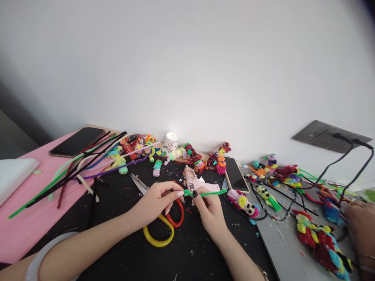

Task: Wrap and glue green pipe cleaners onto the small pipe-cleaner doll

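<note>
A bright green pipe cleaner (214,192) stretches between my hands above the black tabletop (187,259). My left hand (164,195) pinches its left end between thumb and fingertips. Farther right along the stem, my right hand (210,210) grips it with thumb and fingers, and the free end sticks out to the right. Scissors (159,237) with one red and one yellow handle loop lie under my left hand, blades spread, pointing up left. Behind my hands rests a pale pink glue gun (209,187), its lower part hidden.
Loose pipe cleaners (52,183) lie across a pink sheet (17,230) and a phone (77,141) on the left. Fuzzy figures and a paper cup (170,141) line the wall. Another phone (236,174), dark cables (334,166) and another person's hand (359,220) are at right.
</note>
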{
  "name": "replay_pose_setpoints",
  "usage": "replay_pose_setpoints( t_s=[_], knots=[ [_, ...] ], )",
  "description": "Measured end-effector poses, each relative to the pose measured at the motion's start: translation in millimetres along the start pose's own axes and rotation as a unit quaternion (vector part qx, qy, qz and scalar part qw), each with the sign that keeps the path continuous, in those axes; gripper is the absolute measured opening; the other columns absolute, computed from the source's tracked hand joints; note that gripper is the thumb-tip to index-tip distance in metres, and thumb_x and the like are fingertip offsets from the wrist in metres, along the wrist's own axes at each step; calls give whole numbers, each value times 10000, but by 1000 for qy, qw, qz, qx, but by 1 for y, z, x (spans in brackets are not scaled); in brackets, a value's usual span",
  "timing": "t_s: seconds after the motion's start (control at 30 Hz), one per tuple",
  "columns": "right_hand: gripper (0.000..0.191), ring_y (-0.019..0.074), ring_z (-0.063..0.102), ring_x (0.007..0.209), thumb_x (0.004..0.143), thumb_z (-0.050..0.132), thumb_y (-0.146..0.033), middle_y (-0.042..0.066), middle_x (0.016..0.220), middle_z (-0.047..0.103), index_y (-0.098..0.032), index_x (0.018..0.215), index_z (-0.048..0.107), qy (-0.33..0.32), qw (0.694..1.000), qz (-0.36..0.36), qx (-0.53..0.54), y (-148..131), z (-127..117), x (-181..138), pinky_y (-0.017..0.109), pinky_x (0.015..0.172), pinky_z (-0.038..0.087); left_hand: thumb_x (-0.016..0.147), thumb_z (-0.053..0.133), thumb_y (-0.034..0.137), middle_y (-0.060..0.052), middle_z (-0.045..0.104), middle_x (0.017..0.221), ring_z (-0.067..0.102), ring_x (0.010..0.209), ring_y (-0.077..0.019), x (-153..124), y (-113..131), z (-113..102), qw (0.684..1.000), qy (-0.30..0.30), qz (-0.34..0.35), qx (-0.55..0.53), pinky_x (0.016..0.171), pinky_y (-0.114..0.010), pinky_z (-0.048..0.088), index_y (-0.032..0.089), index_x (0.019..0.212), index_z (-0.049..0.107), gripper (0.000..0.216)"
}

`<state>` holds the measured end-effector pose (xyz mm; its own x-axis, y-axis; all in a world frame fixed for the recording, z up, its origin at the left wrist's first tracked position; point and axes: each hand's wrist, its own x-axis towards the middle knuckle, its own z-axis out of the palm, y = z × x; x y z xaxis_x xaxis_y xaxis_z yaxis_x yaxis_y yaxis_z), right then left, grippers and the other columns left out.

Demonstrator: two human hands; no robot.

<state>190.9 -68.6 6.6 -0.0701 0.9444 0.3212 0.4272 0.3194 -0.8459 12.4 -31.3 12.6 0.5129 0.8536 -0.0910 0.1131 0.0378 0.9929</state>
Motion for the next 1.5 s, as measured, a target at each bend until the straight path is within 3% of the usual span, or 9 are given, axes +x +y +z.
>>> replay_pose_setpoints(
  t_s=[0.37, 0.63, 1.0, 1.5],
  knots=[
    [314, 112, 382, 518, 882, 451, -276, -42, 533, 404, -188, 580, 459, 5, 1000, 2, 5, 0, -2, 1, 235, 512, 296, 802, 553, 348, 69, 454, 499, 433, 427, -91, 0, 2, -1, 1000, -5, -1, 28, 444, -209, 385, 152, 897, 640, 235],
    [307, 106, 390, 509, 879, 445, -238, -40, 532, 423, -183, 577, 463, -38, 999, -7, 14, -2, -1, -1, 232, 506, 296, 834, 522, 323, 27, 522, 674, 435, 455, -71, -1, -3, -1, 996, -11, 55, 70, 448, -200, 383, 153, 796, 647, 215],
    [330, 119, 423, 558, 906, 422, -256, -22, 566, 441, -178, 592, 491, -70, 997, -12, -15, -1, -1, -2, 238, 531, 326, 854, 491, 295, 67, 430, 487, 416, 440, -91, -3, 0, -1, 993, 7, 57, 104, 463, -200, 347, 165, 741, 619, 215],
    [256, 121, 473, 583, 914, 435, -225, -3, 636, 523, -169, 701, 564, -93, 995, -19, 6, -2, 1, -3, 230, 553, 367, 856, 495, 328, 82, 397, 471, 373, 432, -81, -2, -1, 0, 998, 1, 22, 55, 438, -193, 307, 159, 750, 599, 225]
  ],
)
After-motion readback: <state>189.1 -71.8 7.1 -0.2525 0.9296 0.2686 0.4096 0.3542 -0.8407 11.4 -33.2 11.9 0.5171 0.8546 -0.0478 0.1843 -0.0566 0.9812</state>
